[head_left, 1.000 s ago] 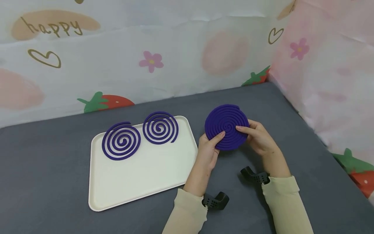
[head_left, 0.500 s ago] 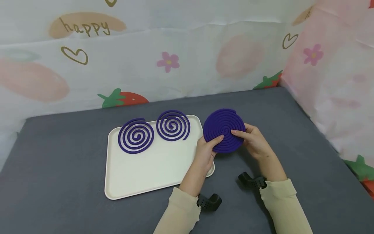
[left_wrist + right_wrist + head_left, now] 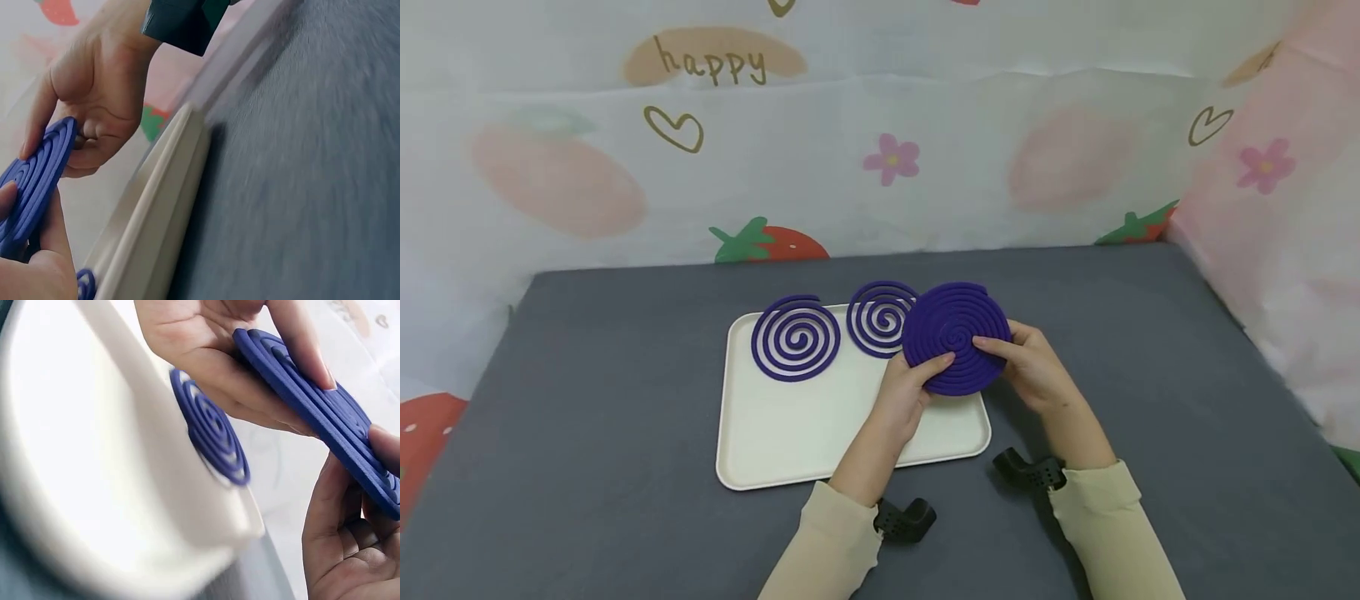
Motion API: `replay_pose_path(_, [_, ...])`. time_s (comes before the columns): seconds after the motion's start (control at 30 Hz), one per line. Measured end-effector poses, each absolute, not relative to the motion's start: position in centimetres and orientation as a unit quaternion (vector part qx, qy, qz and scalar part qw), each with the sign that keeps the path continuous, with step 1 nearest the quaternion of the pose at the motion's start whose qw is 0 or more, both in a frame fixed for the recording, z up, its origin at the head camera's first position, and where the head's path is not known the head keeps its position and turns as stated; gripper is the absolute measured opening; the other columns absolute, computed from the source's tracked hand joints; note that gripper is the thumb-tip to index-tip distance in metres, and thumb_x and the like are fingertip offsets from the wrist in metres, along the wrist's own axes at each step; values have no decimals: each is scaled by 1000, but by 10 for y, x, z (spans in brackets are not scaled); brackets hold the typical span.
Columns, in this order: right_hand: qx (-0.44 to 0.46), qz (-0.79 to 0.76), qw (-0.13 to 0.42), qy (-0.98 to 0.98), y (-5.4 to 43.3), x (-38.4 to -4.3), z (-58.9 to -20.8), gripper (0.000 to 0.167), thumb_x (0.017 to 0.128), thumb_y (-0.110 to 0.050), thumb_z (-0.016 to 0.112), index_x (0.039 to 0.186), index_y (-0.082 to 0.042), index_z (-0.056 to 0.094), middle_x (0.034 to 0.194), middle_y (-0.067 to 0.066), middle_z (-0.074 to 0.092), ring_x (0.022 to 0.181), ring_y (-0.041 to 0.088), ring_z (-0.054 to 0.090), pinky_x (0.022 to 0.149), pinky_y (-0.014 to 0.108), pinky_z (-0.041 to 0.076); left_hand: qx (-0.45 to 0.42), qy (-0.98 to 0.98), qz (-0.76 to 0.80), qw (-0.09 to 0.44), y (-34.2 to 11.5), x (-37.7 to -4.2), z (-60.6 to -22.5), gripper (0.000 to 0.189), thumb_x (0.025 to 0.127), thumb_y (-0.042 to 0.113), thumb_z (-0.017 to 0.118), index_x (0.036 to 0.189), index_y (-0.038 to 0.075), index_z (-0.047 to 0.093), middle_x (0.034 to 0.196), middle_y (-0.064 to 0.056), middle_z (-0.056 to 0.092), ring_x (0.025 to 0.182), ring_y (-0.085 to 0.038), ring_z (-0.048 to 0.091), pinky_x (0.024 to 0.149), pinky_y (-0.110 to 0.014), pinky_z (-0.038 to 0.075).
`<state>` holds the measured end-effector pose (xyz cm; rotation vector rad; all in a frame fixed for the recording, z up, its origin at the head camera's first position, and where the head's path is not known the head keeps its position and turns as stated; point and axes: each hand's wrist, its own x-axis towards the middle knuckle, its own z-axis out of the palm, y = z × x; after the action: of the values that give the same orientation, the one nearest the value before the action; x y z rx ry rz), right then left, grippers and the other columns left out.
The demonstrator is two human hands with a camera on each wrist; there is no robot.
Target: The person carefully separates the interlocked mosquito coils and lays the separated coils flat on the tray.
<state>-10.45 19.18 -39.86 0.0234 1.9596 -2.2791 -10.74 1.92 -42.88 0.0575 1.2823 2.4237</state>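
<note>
Both hands hold up a tightly wound, dark purple double mosquito coil, its two spirals still nested as one disc. My left hand pinches it at the lower left, thumb on the face and fingers behind. At its right edge, my right hand grips it likewise, thumb near the centre. The disc's layered edge shows in the left wrist view as a blue coil. Two separated single coils, a left coil and a right coil, lie along the far side of a cream tray. The held disc overlaps the right one.
The tray sits on a grey table, its low raised rim reaching under my left forearm. Behind stands a white printed cloth backdrop, with a pinkish one on the right. Black wrist camera mounts jut from both wrists.
The head view has swung left, so tray and backdrop shift right in the picture. The hands and the held double coil have moved left over the tray's right end, the grip unchanged.
</note>
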Motion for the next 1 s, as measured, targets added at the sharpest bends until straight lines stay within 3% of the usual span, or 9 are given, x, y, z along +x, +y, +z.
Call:
replay_pose_path(0.3, [-8, -761, 90, 642, 164, -110, -404, 19, 93, 1, 53, 106, -9, 62, 94, 1, 66, 84, 14, 64, 74, 24, 54, 12, 482, 855, 191, -14, -109, -428, 45, 89, 0, 58, 133, -4, 45, 123, -14, 57, 104, -16, 59, 92, -31, 49])
replay_pose_path(0.53, [1, -762, 105, 640, 143, -114, -409, 15, 92, 0, 54, 106, -4, 61, 90, 0, 67, 79, 11, 65, 71, 23, 54, 4, 492, 852, 178, -34, -109, -428, 42, 89, 0, 57, 129, -7, 47, 113, -9, 61, 98, -13, 61, 89, -29, 51])
replay_pose_path(0.77, [-2, -767, 123, 630, 123, -119, -410, 24, 92, 0, 53, 115, 6, 55, 91, 0, 67, 79, 11, 65, 70, 22, 53, 3, 486, 858, 166, -53, -107, -427, 48, 89, 0, 56, 134, -5, 41, 120, -12, 57, 101, -15, 59, 90, -30, 50])
replay_pose_path(1.0, [-11, -781, 148, 606, 104, -120, -411, 24, 92, 0, 52, 116, 2, 56, 93, 0, 68, 82, 12, 66, 73, 23, 54, 1, 496, 853, 164, -73, -105, -426, 51, 88, -2, 55, 137, -2, 39, 125, -13, 53, 104, -15, 58, 90, -28, 49])
